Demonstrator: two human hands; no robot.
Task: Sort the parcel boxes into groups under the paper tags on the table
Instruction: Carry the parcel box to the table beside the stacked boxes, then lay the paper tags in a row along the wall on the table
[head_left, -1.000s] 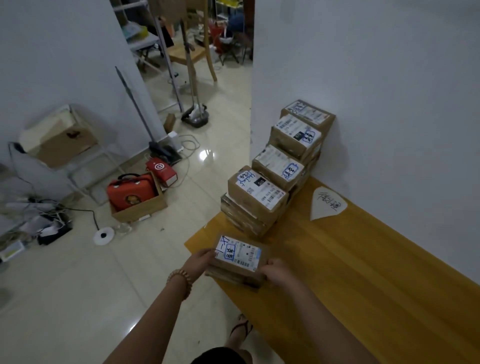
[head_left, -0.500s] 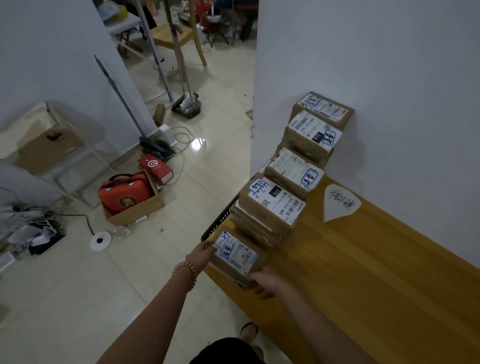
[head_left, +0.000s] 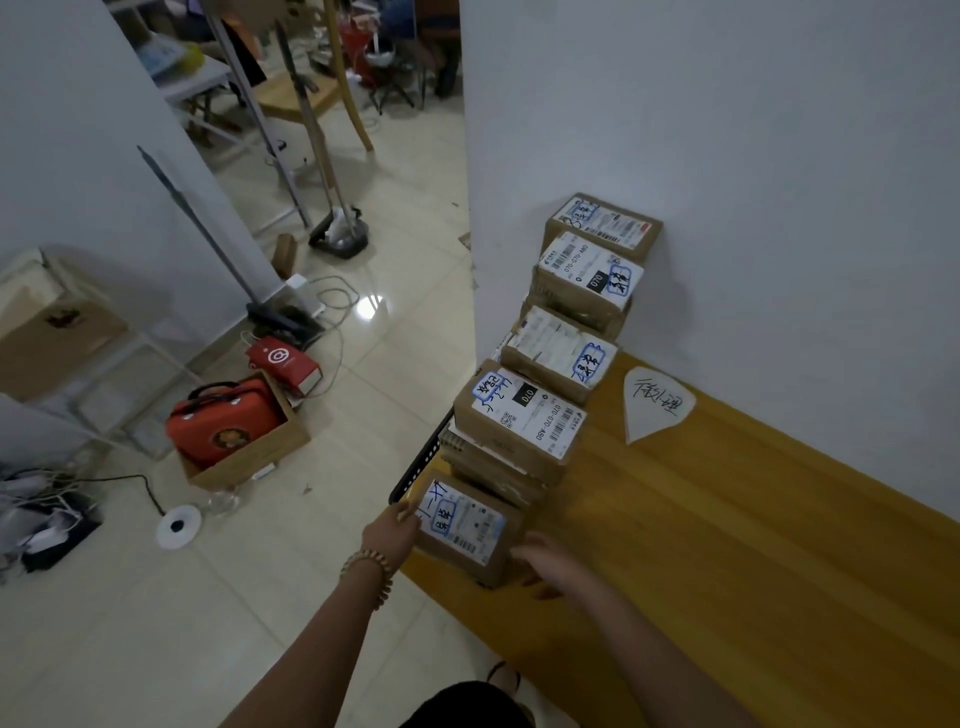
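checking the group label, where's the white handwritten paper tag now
In the head view the white handwritten paper tag lies flat on the yellow wooden table, close to the white wall, just right of the row of brown cardboard parcel boxes.

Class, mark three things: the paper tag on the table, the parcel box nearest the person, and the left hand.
paper tag (head_left: 655, 402), head view, centre of the sheet.
nearest parcel box (head_left: 464, 524), head view, its top shipping label.
left hand (head_left: 392, 538), head view, back of the hand.
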